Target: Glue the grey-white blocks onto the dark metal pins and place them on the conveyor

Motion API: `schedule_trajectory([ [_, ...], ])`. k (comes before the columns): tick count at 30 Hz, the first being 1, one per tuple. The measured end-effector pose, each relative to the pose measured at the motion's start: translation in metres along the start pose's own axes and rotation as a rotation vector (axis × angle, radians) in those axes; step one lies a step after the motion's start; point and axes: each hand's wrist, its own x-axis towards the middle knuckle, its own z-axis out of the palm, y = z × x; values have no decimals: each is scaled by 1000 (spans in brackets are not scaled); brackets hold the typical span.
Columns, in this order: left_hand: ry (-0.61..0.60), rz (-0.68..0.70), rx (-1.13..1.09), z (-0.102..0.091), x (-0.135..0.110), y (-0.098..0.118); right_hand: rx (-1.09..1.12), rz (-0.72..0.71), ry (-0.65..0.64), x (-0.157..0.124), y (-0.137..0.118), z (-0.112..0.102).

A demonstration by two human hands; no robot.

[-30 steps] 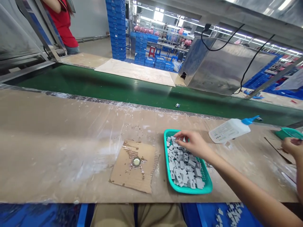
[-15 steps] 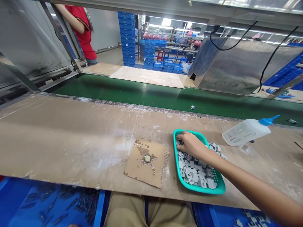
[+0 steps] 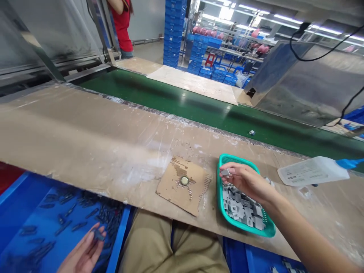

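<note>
head view: right hand [image 3: 247, 181] pinches one grey piece [image 3: 226, 172] above the far end of the teal tray [image 3: 219, 197], right of the cardboard [image 3: 170, 189]. near left, left hand [image 3: 83, 252] fingertips close on a dark part [image 3: 98, 235] in the blue bin [image 3: 34, 204].

The person wears plain tan khaki trousers [image 3: 173, 246], with a dark seam line between the two legs. The right hand [image 3: 248, 181] and its long forearm [image 3: 301, 235] are bare. The left hand [image 3: 83, 253] is bare too, with slim fingers.
</note>
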Motion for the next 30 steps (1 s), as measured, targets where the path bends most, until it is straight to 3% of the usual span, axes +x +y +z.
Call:
schedule_trajectory([
  [4,-20,-99,-91,44,-50,-3,-292,-9,-83,3,5,30],
  [7,-46,-171,-127,64,-70,-13,-627,-214,-114,8,9,51],
  [11,-259,-338,-184,77,-86,-25,-1012,-556,-172,20,19,66],
  [15,-472,-440,-184,84,-95,-31,-1157,-631,-214,34,31,67],
  [18,-574,-421,-161,88,-96,-33,-1214,-650,-250,40,37,67],
  [23,-588,-356,-129,100,-92,-38,-1240,-675,-191,36,38,68],
  [30,-702,-401,-183,133,-98,-41,-746,-686,-68,-7,27,75],
])
